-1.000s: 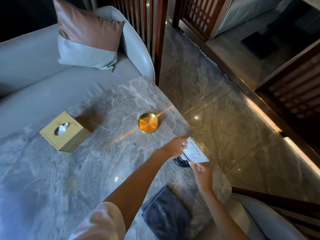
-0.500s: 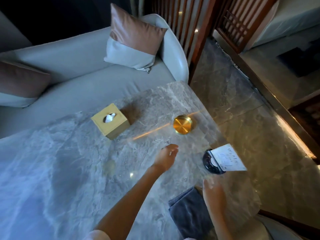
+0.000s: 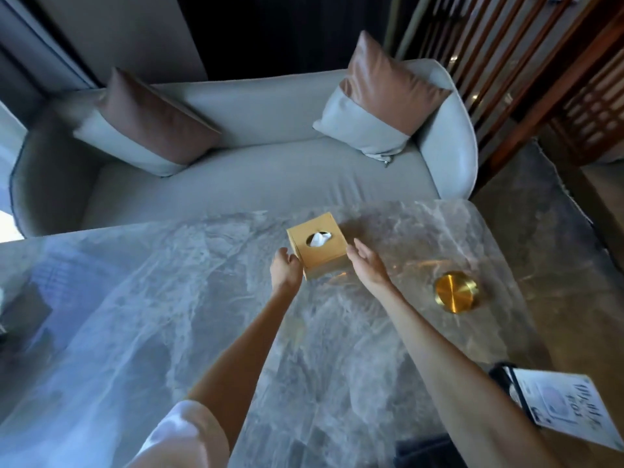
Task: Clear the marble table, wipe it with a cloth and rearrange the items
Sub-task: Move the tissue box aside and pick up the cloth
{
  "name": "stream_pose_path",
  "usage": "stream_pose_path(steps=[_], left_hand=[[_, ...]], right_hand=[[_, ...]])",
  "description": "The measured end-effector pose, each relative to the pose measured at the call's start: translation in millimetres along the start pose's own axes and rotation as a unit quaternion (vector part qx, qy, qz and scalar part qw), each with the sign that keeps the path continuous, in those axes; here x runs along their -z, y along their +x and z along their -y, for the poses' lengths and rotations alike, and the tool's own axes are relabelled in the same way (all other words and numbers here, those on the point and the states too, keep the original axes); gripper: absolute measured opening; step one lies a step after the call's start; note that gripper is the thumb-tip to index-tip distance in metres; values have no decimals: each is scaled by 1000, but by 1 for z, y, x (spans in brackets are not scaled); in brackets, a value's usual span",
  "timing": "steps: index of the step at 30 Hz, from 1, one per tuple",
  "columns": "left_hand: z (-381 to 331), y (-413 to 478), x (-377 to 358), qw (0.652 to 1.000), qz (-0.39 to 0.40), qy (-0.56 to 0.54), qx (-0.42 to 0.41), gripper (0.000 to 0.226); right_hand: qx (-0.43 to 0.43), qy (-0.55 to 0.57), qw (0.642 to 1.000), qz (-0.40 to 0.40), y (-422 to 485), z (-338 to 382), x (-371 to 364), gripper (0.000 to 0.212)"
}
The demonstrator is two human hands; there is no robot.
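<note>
A gold cube tissue box with a white tissue poking out stands on the grey marble table, near its far edge. My left hand is against the box's left front corner with its fingers curled; a firm grip cannot be made out. My right hand is flat and spread just beside the box's right side. A round gold dish sits to the right. A white printed card on a black stand is at the near right corner. Part of a dark grey cloth shows at the bottom edge.
A grey sofa with two brown-and-grey cushions runs along the table's far side. A wooden slatted screen stands at the right, above the polished stone floor.
Both hands have left the card stand and moved across the table to either side of the tissue box. The view has swung left, toward the sofa.
</note>
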State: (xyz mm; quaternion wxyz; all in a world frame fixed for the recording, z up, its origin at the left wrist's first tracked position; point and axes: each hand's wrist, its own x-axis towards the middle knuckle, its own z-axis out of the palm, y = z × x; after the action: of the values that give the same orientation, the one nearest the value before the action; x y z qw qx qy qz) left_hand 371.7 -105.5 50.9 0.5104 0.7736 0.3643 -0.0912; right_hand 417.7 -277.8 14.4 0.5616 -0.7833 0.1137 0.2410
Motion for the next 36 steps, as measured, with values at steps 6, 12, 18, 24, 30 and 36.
stream_pose_path(steps=[6,12,18,24,30,36], left_hand=[[-1,25,-7,992,95,-72,45,55],[5,30,-18,986,110,-128,15,50],[5,-7,-37,981,151,-118,-17,41],[34,-96,-98,967,239,-85,-36,50],[45,-172,-151,955,284,-87,-2,56],[60,-214,-184,968,210,-134,10,69]], right_hand=[[-26,-66,996,46,31,14,-4,68],[18,-73,997,28,19,30,-8,23],[48,-52,997,-28,-35,15,28,32],[-52,79,993,-73,-124,-73,95,70],[-107,74,985,-112,-180,-130,148,68],[-108,41,987,-115,-169,-130,164,50]])
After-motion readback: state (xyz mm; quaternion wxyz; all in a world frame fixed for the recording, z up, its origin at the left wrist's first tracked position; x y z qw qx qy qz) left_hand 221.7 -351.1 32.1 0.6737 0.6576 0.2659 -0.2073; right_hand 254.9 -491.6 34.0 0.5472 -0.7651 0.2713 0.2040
